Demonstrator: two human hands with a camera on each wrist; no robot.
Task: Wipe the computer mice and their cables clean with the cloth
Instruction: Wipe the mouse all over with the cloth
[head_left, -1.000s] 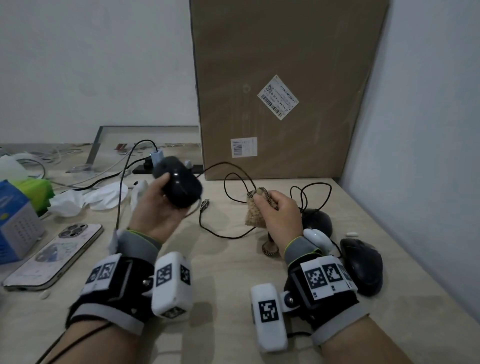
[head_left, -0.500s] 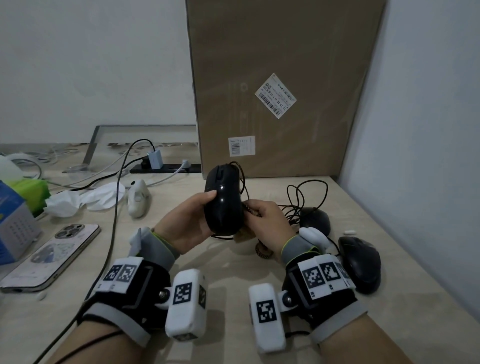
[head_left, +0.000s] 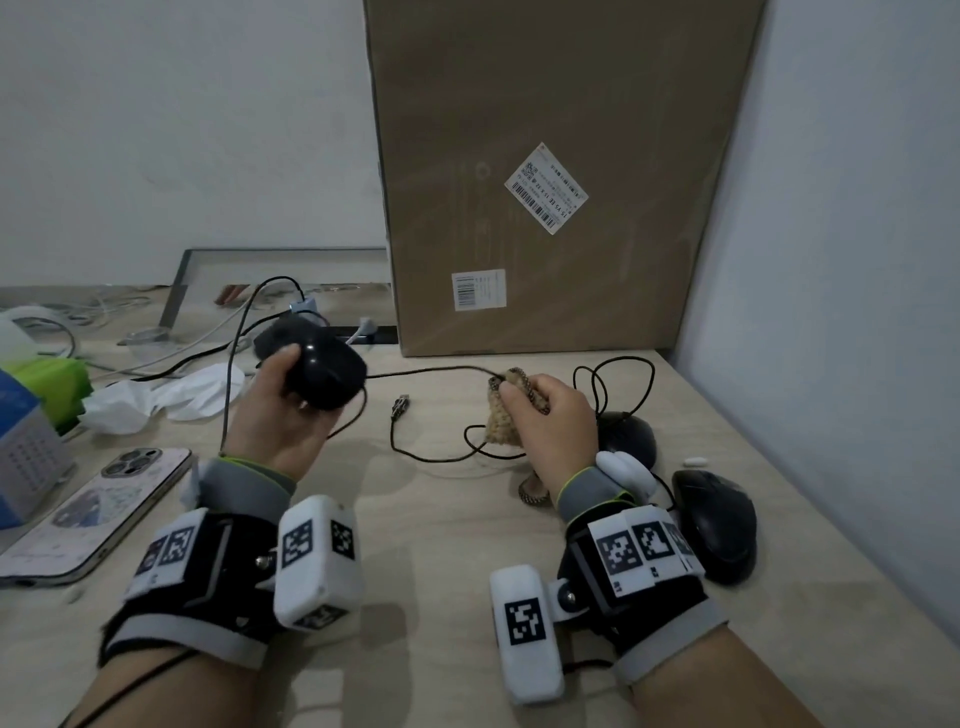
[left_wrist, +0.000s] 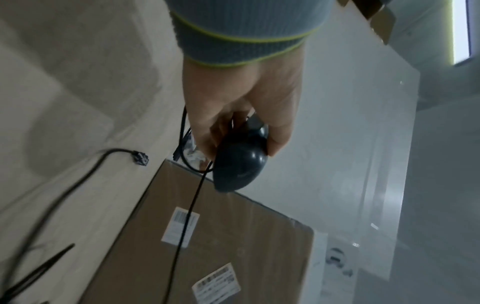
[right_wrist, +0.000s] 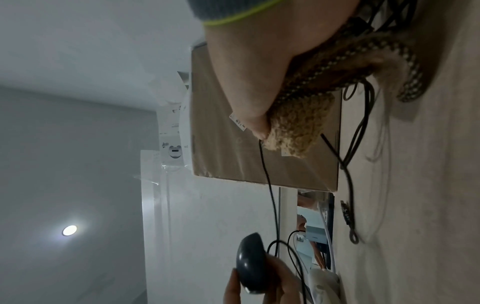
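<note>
Glossy black rounded mouse (head_left: 326, 375) held above pale wood-grain surface (head_left: 436, 525), left grip (head_left: 283, 410) wrapped round it. Thin black cable (head_left: 426, 370) runs rightward into nubby tan cloth (head_left: 501, 421), pinched around it by right grip (head_left: 550, 421).

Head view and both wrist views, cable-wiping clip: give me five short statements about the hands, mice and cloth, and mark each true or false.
1. The left hand holds a black mouse off the wooden table. True.
2. The right hand is empty. False: it grips the tan cloth, pinched around the mouse's cable.
3. The cable's USB plug is plugged into a socket. False: it lies loose on the table.
4. Two more black mice lie on the table beside the right wrist. True.
5. The smartphone sits on the cardboard box. False: it lies on the table at the left.
</note>
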